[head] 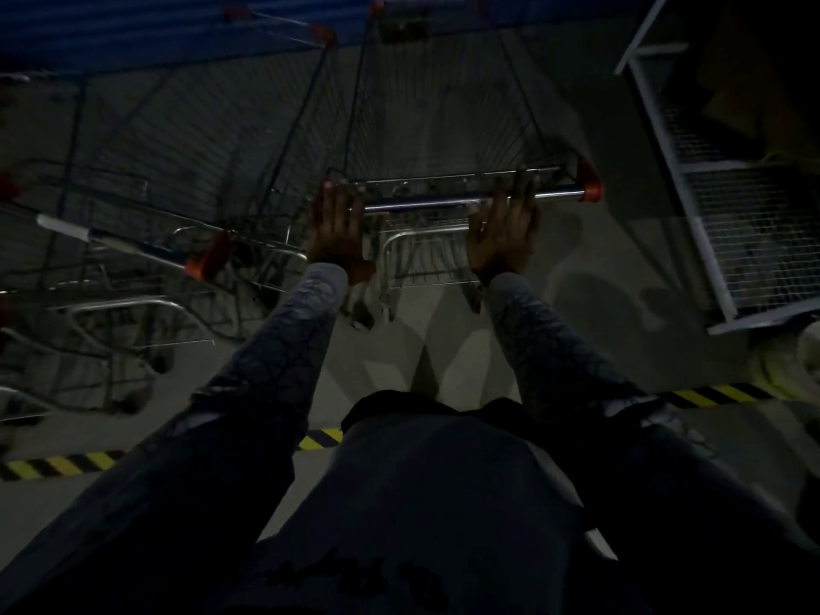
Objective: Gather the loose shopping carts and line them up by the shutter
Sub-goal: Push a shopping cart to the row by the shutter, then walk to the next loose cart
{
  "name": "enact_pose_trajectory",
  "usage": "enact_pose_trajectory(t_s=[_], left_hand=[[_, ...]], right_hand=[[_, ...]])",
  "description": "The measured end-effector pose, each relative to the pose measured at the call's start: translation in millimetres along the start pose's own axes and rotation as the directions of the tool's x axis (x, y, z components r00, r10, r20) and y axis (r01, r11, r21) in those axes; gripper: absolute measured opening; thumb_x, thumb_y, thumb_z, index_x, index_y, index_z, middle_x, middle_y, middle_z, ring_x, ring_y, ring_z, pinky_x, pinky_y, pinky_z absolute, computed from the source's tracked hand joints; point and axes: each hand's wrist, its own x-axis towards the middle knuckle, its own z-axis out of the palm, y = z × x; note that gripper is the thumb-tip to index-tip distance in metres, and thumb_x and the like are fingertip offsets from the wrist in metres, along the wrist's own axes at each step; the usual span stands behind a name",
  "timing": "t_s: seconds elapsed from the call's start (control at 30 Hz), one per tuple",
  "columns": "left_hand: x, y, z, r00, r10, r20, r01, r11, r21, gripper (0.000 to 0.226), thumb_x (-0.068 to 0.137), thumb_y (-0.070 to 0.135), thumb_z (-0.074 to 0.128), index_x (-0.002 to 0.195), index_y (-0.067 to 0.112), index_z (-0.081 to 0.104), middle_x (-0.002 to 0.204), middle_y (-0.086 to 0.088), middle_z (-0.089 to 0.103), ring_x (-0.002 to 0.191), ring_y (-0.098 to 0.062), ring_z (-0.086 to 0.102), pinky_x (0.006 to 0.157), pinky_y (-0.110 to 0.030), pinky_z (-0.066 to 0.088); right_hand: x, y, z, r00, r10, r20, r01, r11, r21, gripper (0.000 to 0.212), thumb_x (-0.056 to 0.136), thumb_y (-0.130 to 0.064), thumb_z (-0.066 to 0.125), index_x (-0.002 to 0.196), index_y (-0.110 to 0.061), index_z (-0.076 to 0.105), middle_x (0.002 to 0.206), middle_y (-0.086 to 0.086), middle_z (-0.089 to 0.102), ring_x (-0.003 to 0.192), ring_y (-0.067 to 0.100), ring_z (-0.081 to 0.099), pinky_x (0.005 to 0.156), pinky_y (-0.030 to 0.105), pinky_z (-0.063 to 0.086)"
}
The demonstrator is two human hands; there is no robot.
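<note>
Over on my left stood a second cart (pixel 128 242), side by side with mine, and its front was up near the blue shutter (pixel 133 24). Low on the floor ran a yellow and black striped tape (pixel 57 466). My left hand (pixel 337 235) gripped the left end of the handle bar (pixel 443 201), fingers curled over the top of it. That bar belonged to my cart (pixel 443 179), which sat right in front of me with its far end by the shutter too. My right hand (pixel 503 233) gripped the bar nearer its right end, fingers curled over it the same way. Off to the right stood a white wire rack (pixel 710 224).
</note>
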Motion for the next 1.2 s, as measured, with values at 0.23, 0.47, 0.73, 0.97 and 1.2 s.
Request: enact_pose_trajectory(t_s=[0.23,0.47,0.73,0.97,1.2], left_hand=[[-9.8,34.2,2.2,0.967,-0.241,0.080,0.248,0.965,-0.091,0.115,0.073,0.053,0.078,0.160,0.023,0.009,0.166,-0.014,-0.011,0.153,-0.034,-0.009,0.114,-0.060,-0.016],[-70.9,39.6,30.2,0.859,-0.457,0.233,0.504,0.837,-0.216,0.106,0.083,0.065,0.065,0.161,0.031,0.001,0.163,-0.015,-0.023,0.150,-0.039,-0.020,0.116,-0.068,-0.006],[-246.7,63.4,64.8,0.583,-0.785,0.210,0.748,0.417,-0.516,0.092,0.088,0.057,0.066,0.160,0.032,0.013,0.167,-0.011,-0.009,0.152,-0.038,-0.008,0.120,-0.059,0.007],[-461.1,104.2,102.1,0.096,-0.936,0.338,0.824,-0.115,-0.555,0.087,0.088,0.052,0.070,0.158,0.032,0.022,0.166,-0.011,0.003,0.151,-0.037,0.000,0.120,-0.057,0.014],[-633.3,142.6,142.4,-0.227,-0.888,0.400,0.588,-0.452,-0.670,0.081,0.090,0.043,0.070,0.156,0.022,0.029,0.159,-0.013,0.029,0.145,-0.035,0.021,0.116,-0.049,0.023]], right_hand=[[-10.8,-9.3,17.9,0.944,-0.079,0.320,0.067,0.996,0.050,0.087,0.083,-0.032,0.062,0.160,-0.017,0.025,0.169,0.016,0.011,0.156,0.038,0.006,0.122,0.059,0.017],[-18.5,-18.6,-0.9,0.839,-0.211,0.502,0.132,0.973,0.188,0.079,0.088,-0.028,0.066,0.158,-0.019,0.030,0.170,0.010,-0.003,0.156,0.035,-0.006,0.123,0.049,0.008],[-116.1,-19.0,-0.5,0.530,-0.482,0.698,0.318,0.875,0.363,0.081,0.092,-0.026,0.066,0.160,-0.020,0.023,0.170,0.007,-0.007,0.156,0.029,-0.007,0.116,0.053,0.031],[-255.8,-100.9,-56.9,0.182,-0.757,0.627,0.382,0.642,0.665,0.082,0.090,-0.023,0.067,0.159,-0.027,0.022,0.170,0.007,-0.002,0.156,0.029,0.004,0.112,0.054,0.037],[-436.7,-146.3,-148.5,-0.167,-0.920,0.356,0.323,0.290,0.901,0.073,0.092,-0.019,0.065,0.156,-0.021,0.031,0.169,0.002,0.009,0.153,0.023,0.018,0.112,0.046,0.040]])
